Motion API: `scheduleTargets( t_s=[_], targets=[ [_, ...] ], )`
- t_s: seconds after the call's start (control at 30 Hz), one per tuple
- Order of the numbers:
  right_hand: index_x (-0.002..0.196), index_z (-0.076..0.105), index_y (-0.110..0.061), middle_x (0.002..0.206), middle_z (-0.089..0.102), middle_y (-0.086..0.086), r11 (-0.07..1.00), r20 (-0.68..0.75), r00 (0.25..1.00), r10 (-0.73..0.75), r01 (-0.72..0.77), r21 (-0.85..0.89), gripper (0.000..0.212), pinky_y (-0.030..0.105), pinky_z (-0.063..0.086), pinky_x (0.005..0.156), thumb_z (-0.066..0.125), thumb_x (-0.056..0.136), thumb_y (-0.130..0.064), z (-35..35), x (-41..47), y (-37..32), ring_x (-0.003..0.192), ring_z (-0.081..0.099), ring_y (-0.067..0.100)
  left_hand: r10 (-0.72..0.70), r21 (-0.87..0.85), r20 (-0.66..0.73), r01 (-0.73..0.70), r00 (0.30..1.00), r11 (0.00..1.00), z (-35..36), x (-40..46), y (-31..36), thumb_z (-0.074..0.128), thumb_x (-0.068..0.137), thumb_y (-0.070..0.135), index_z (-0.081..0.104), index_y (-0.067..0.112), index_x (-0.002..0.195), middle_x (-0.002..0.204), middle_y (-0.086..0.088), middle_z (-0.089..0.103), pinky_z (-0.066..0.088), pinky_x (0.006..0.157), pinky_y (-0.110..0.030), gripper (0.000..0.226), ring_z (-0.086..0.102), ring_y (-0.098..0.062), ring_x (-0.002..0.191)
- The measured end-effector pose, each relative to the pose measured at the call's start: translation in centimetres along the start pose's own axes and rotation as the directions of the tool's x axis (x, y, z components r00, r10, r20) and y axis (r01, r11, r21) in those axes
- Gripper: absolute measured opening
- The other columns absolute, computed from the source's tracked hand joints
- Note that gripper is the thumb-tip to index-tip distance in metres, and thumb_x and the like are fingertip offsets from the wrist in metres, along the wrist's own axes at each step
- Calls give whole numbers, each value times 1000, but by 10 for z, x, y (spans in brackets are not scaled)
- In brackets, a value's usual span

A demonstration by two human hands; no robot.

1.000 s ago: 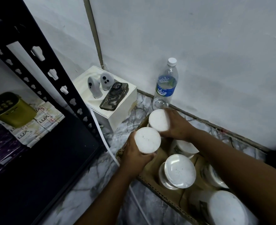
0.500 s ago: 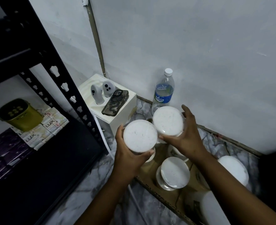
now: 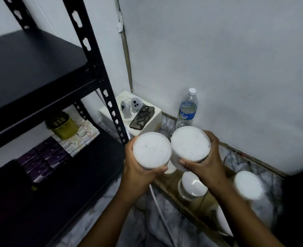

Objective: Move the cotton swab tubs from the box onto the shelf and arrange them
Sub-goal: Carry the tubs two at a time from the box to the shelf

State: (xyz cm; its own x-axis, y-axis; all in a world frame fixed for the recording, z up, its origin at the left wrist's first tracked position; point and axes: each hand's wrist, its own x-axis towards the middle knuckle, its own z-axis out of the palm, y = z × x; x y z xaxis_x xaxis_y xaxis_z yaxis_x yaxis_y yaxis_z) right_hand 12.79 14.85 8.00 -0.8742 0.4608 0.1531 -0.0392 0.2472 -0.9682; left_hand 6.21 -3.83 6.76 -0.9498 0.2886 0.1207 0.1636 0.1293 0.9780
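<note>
My left hand (image 3: pixel 138 175) grips a round white-topped cotton swab tub (image 3: pixel 151 150) from below. My right hand (image 3: pixel 206 164) grips a second tub (image 3: pixel 189 143) just to its right; the two tubs nearly touch. Both are held up above the cardboard box (image 3: pixel 175 195) on the floor, where several more tubs stand, one (image 3: pixel 193 184) under my right wrist and one (image 3: pixel 247 187) at the right. The black metal shelf unit (image 3: pixel 31 68) stands at the left, its upper board bare.
The lower shelf holds a green container (image 3: pixel 61 125), Lux soap packs (image 3: pixel 81 138) and purple packs. A white box (image 3: pixel 147 125) in the corner carries a phone and two small white gadgets. A water bottle (image 3: pixel 187 109) stands by the wall. A white cable crosses the marble floor.
Both hands have lifted their tubs out of the box and higher. My view has tilted upward, so the upper shelf board now shows.
</note>
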Motion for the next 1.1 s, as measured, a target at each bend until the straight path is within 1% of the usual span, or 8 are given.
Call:
scheduleTargets(
  t_s=[0.13, 0.33, 0.47, 0.57, 0.7, 0.9, 1.03, 1.1],
  targets=[
    [123, 31, -46, 127, 42, -22, 1000, 35, 999, 1, 0, -17, 100, 8, 38, 91, 80, 36, -50, 7, -12, -33, 113, 43, -9, 29, -16, -55, -30, 998, 999, -23, -16, 37, 85, 45, 42, 33, 41, 126, 128, 30, 40, 47, 87, -11, 96, 44, 9, 120],
    [119, 41, -46, 128, 50, -14, 991, 29, 991, -127, 126, 34, 91, 32, 43, 102, 83, 38, -46, 20, -28, -94, 121, 47, 3, 59, -38, -59, -62, 996, 997, -61, -38, 95, 89, 57, 31, 27, 41, 126, 127, 32, 33, 45, 83, -5, 93, 42, 23, 112],
    [117, 38, -51, 124, 48, -24, 984, 63, 983, -169, 166, 59, 91, 37, 46, 100, 83, 39, -47, 32, -43, -137, 119, 47, -2, 104, 28, -109, -102, 989, 994, -93, -56, 128, 85, 64, 10, 24, 37, 132, 135, 11, 37, 40, 82, 2, 96, 42, 3, 121],
    [122, 38, -47, 123, 48, -26, 979, 105, 975, -196, 188, 84, 93, 31, 49, 96, 84, 40, -46, 45, -58, -170, 116, 48, -6, 148, 49, -152, -142, 977, 989, -121, -73, 149, 90, 60, 21, 24, 41, 135, 140, 9, 39, 40, 87, -1, 102, 42, -4, 126],
    [119, 39, -42, 122, 45, -26, 962, 143, 954, -265, 250, 114, 90, 2, 40, 87, 85, 41, -41, 70, -80, -212, 111, 44, -18, 182, 67, -216, -172, 959, 983, -160, -102, 180, 84, 52, 43, 31, 48, 130, 132, 22, 44, 43, 92, -9, 94, 45, 5, 122],
    [117, 39, -43, 121, 44, -26, 934, 261, 900, -350, 315, 168, 88, 1, 39, 86, 84, 41, -46, 111, -114, -267, 110, 42, -20, 223, 122, -347, -192, 911, 974, -220, -156, 217, 83, 53, 41, 32, 32, 135, 131, 23, 46, 44, 90, -11, 97, 47, 5, 120],
    [128, 40, -32, 121, 45, -29, 919, 330, 858, -393, 355, 172, 98, 13, 40, 93, 82, 41, -54, 143, -130, -299, 115, 45, -10, 255, 151, -428, -210, 867, 966, -258, -187, 240, 84, 57, 26, 34, 26, 133, 128, 20, 48, 43, 85, -6, 91, 49, 9, 115],
    [128, 40, -28, 119, 45, -30, 906, 360, 831, -423, 372, 204, 98, 3, 38, 87, 80, 42, -54, 160, -140, -315, 111, 44, -18, 263, 163, -467, -211, 844, 964, -277, -201, 248, 84, 54, 33, 36, 32, 128, 126, 21, 49, 43, 85, -5, 88, 49, 11, 113]
  ],
)
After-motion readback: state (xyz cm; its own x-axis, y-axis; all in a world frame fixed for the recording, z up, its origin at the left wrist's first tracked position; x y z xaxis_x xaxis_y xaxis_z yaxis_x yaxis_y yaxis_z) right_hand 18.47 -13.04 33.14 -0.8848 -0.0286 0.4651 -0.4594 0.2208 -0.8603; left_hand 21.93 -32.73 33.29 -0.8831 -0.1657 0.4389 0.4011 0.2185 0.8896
